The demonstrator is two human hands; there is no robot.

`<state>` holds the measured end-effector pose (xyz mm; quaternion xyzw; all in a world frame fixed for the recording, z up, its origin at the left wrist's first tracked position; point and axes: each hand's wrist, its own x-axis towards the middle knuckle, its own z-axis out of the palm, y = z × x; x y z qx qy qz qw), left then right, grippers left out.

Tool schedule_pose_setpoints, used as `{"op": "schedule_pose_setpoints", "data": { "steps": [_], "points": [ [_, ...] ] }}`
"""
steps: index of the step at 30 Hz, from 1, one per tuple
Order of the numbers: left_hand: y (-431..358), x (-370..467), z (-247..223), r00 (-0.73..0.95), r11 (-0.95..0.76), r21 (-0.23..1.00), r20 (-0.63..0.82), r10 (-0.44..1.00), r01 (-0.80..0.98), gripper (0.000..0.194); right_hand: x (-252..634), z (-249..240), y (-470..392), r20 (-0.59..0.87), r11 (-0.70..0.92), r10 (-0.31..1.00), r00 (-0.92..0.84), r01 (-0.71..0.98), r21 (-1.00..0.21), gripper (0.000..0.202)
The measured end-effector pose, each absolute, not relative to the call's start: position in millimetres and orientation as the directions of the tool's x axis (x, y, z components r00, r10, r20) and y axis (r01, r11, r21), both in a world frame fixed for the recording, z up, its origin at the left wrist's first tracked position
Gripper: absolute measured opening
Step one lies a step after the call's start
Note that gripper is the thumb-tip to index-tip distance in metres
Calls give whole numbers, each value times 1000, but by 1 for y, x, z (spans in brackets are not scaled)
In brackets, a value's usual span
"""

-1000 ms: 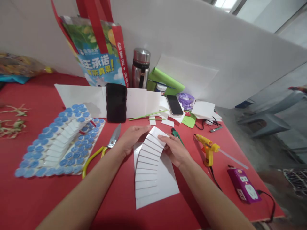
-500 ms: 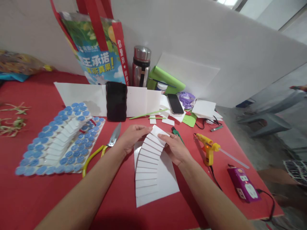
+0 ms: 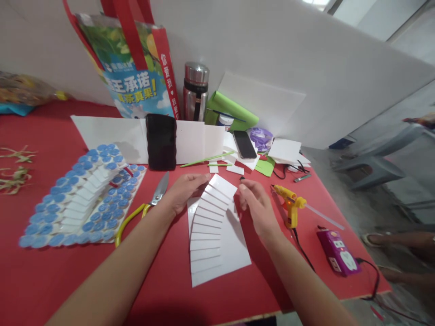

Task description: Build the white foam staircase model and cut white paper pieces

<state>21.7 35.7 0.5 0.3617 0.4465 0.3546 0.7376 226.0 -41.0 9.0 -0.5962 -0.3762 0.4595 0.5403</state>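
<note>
A curved white model staircase [image 3: 208, 222] of overlapping card steps lies on a white sheet [image 3: 236, 242] on the red table. My left hand [image 3: 183, 192] pinches the upper left corner of its top step. To the right of that step, my right hand [image 3: 256, 203] is raised with fingers bent and parted, apart from the card; nothing shows in it. Behind this hand the black tip of a green-handled tool [image 3: 242, 178] peeks out, the rest hidden. Left of my left hand lie yellow-handled scissors [image 3: 157, 197].
A yellow glue gun [image 3: 290, 203] and a purple power socket [image 3: 338, 253] sit at the right. A blue-dotted model with white steps [image 3: 83, 199] lies left. Behind stand a black upright object [image 3: 161, 142], a flask [image 3: 196, 90], a phone [image 3: 244, 145] and a bag [image 3: 136, 86].
My right hand has let go of the top step and moved a little to the right. My left hand stays at the step's left corner. The whole view has shifted slightly.
</note>
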Motion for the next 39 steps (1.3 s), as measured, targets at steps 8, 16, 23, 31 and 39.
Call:
{"op": "schedule_pose_setpoints", "data": {
  "steps": [8, 16, 23, 31, 39],
  "points": [
    [39, 23, -11, 212, 321, 918, -274, 938, -232, 41, 231, 10, -120, 256, 608, 746, -614, 473, -638, 31],
    [36, 25, -16, 123, 194, 962, -173, 977, -191, 45, 219, -5, -126, 180, 739, 651, -737, 562, -372, 27],
    [37, 23, -16, 97, 153, 965, -134, 986, -213, 45, 220, -1, -121, 214, 709, 689, -692, 585, -394, 30],
    [38, 22, -18, 97, 133, 966, -114, 989, -222, 44, 219, -5, -117, 229, 675, 732, -642, 636, -375, 35],
    [39, 22, -21, 90, 118, 970, -100, 991, -214, 45, 218, -3, -114, 221, 701, 707, -672, 624, -345, 31]
  ]
}}
